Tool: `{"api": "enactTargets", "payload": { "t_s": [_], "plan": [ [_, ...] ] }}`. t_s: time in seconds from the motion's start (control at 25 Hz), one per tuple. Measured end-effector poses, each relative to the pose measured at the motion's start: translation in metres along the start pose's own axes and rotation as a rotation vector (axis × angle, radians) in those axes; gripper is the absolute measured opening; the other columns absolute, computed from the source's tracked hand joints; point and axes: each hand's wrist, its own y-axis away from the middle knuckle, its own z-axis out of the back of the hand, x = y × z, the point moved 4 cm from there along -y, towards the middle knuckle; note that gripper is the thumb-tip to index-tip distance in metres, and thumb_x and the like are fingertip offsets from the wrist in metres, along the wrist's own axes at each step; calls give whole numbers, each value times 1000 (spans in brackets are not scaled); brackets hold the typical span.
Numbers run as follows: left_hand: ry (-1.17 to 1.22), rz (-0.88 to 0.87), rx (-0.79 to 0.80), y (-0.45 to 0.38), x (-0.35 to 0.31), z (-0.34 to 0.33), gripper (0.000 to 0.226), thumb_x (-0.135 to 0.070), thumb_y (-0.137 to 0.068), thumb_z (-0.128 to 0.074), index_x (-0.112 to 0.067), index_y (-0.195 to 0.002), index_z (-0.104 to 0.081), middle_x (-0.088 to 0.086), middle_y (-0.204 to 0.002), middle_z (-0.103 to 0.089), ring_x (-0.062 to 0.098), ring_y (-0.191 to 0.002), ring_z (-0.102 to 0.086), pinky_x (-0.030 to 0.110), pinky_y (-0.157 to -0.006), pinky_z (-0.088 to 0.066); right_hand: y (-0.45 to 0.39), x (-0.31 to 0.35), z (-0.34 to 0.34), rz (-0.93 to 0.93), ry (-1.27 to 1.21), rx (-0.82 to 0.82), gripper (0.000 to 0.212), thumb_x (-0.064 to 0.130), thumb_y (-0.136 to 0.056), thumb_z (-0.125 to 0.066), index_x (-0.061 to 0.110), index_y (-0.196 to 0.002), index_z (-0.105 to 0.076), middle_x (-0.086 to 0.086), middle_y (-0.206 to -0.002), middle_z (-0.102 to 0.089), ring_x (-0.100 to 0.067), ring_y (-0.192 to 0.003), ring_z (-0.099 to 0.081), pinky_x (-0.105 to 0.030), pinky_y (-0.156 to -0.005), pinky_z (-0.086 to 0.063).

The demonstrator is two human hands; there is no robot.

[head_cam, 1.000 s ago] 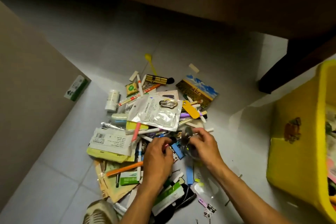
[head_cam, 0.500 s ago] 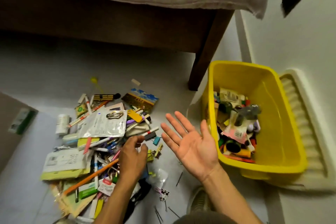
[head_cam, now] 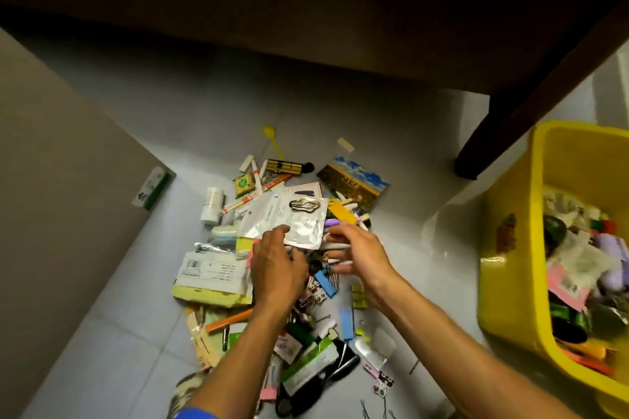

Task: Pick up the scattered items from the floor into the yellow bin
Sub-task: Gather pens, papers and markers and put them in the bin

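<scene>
Bin first: my yellow bin [head_cam: 510,269] sits right of the floor pile [head_cam: 282,269]. I'd scoop the silver packet [head_cam: 289,219] under my left hand [head_cam: 275,269], fingers curled; right hand [head_cam: 360,253] fingers spread, gathering pens.

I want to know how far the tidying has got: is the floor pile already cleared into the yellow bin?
No: many items still lie on the floor beside the yellow bin.
</scene>
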Motion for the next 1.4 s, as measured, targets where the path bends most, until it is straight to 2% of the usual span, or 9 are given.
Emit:
{"api": "enactTargets", "payload": {
  "t_s": [0.08, 0.2, 0.4, 0.56, 0.68, 0.88, 1.12, 1.24, 1.4],
  "plan": [
    [-110, -11, -40, -21, 14, 2, 47, -26, -90, -56, -20, -136, -46, 5, -139, -49, 25, -124, -42, 44, -100, -39, -29, 11, -9, 266, 459, -131, 27, 33, -96, -53, 27, -122, -60, 1, -127, -61, -15, -107, -59, -39, -92, -52],
    [-203, 106, -31, -52, 43, 1, 56, -34, -92, -55, -20, -143, -35, 8, -145, -41, 29, -130, -37, 48, -105, -34, -82, 21, -21, 437, 1093, -222, 62, 42, -89, -58, 27, -144, -36, -4, -151, -37, -29, -134, -38, -49, -107, -36],
    [25, 276, 43, -71, 65, -6, 58, -37, -88, -64, -24, -138, -39, 4, -125, -62, 30, -113, -57, 51, -99, -43, -130, 8, -26, 320, 1202, -113, 75, 56, -83, -62, 28, -147, -33, -3, -142, -53, -29, -133, -42, -53, -115, -14],
    [141, 259, 89, -67, 64, -12, 59, -36, -79, -76, -33, -130, -48, -6, -129, -55, 19, -112, -56, 49, -103, -38, -115, 5, -27, 428, 845, -170, 28, 22, -87, -65, 29, -112, -56, 0, -105, -67, -19, -98, -61, -34, -80, -51],
    [163, 208, 106, -54, 61, -11, 61, -25, -77, -75, -35, -131, -47, -9, -134, -48, 16, -118, -51, 47, -108, -30, -84, 8, -17, 471, 529, -153, 15, 17, -90, -62, 31, -91, -57, 16, -91, -65, 2, -80, -64, -15, -51, -48],
    [249, 213, -46, -17, 32, 1, 46, -16, -87, -62, -32, -128, -51, -5, -138, -48, 22, -126, -46, 54, -108, -33, -6, 14, 16, 525, 250, -260, 15, 25, -92, -62, 37, -84, -56, 15, -98, -66, -7, -96, -67, -28, -57, -59],
    [376, 121, -20, 30, -21, 11, 40, -10, -87, -60, -25, -124, -57, 4, -133, -53, 26, -121, -50, 52, -99, -46, 85, 23, 103, 433, -320, -577, 6, 15, -97, -57, 19, -100, -54, -16, -105, -70, -27, -89, -72, -40, -67, -58],
    [353, 57, 27, 55, -57, 11, 40, -10, -89, -61, -22, -126, -57, 6, -131, -54, 24, -117, -51, 46, -97, -47, 126, 30, 143, 459, -785, -382, 44, 24, -90, -63, 20, -132, -51, -9, -126, -66, -27, -107, -68, -47, -87, -57],
    [360, 3, 92, 80, -83, 18, 40, -13, -91, -61, -26, -128, -55, 3, -126, -50, 19, -112, -51, 40, -91, -50, 143, 17, 129, 256, -488, -85, 71, 25, -76, -76, 23, -140, -45, -5, -130, -63, -26, -111, -67, -42, -92, -56]
  ]
}}
